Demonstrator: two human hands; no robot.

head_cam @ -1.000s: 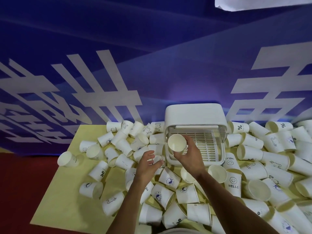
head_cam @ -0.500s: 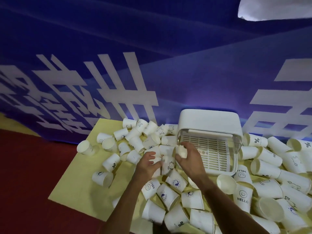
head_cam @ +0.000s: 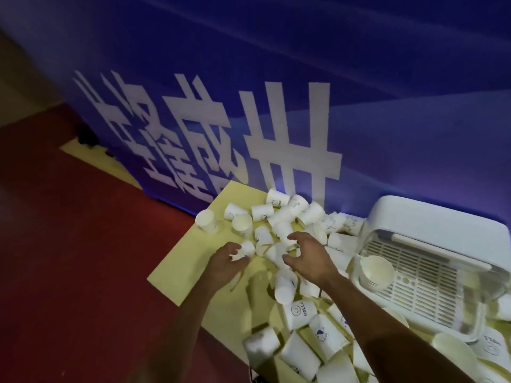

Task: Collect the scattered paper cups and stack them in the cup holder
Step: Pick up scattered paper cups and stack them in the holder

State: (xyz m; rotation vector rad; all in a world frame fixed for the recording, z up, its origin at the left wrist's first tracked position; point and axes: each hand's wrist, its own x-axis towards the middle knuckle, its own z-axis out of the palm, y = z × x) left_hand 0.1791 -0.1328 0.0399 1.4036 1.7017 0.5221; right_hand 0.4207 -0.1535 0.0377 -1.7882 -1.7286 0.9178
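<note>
**A:** What are the hands doing?

**B:** The left hand (head_cam: 228,262) has its grip closed round a small white paper cup (head_cam: 247,248) above the yellow tabletop (head_cam: 188,252). The right hand (head_cam: 308,258) is just beside it, grip apart, with fingers bent over the scattered cups (head_cam: 262,212).

**A:** And the holder?

**B:** The white plastic cup holder (head_cam: 442,233) stands to the right, with one cream cup (head_cam: 377,272) lying on its slatted tray.

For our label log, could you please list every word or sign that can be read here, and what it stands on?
"HELLO": on a lying paper cup, beside a smiley face.
"HEL": only partly seen, on a second cup at the lower right edge.
Blue banner: large white characters, skewed and cut off, not surely readable.
Other cups: small blue prints, too blurred to read.
</note>
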